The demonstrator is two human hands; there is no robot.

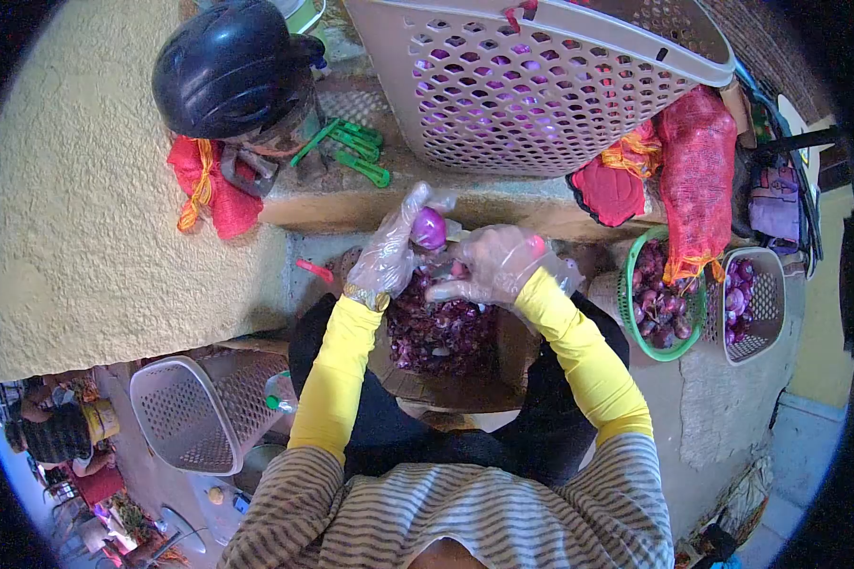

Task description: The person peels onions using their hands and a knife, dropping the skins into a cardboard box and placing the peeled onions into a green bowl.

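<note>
My left hand (389,245), in a clear plastic glove, is closed around a peeled purple onion (429,229). Close on its right, my right hand (495,261) wears the same kind of glove, its fingers curled round a small knife (538,246) with a pinkish-red handle. The pale blade points toward the onion and is mostly hidden by the fingers. Below both hands, between my knees, a cardboard box (510,372) holds a heap of dark purple onion skins (441,332).
A large crate (560,142) of peeled onions stands on the ledge ahead. On the right are a green basket (625,294) of unpeeled onions, a smaller basket (769,322) and a red mesh sack (697,171). Leftward lie green-handled knives (361,152), a dark helmet (223,71) and another basket (185,417).
</note>
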